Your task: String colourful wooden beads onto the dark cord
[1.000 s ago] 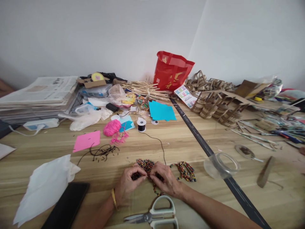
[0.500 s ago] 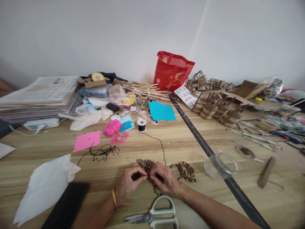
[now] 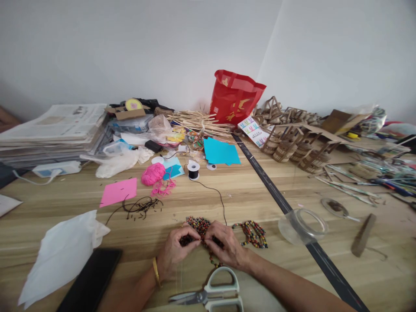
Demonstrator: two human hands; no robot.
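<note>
Thumb and forefinger of my left hand (image 3: 178, 247) are pinched together, almost tip to tip with my right hand (image 3: 224, 243), which is pinched as well. What lies between the fingertips is too small to name for sure. Directly behind and under both hands is a pile of multicoloured beads (image 3: 196, 224), partly covered by my fingers. A short beaded strand shows below my right hand. To the right lies a coiled bead string (image 3: 255, 234). White-handled scissors (image 3: 222, 287) rest just in front of me. Black cord runs from a spool (image 3: 193, 170) toward my right hand.
Cut black cord pieces (image 3: 143, 206), a pink paper (image 3: 118, 192) and pink yarn (image 3: 153, 174) lie left of centre. A phone (image 3: 91, 279) is at lower left. On the right are a clear plastic ring (image 3: 303, 226) and small woven baskets (image 3: 312, 160); a red bag (image 3: 236, 99) stands behind.
</note>
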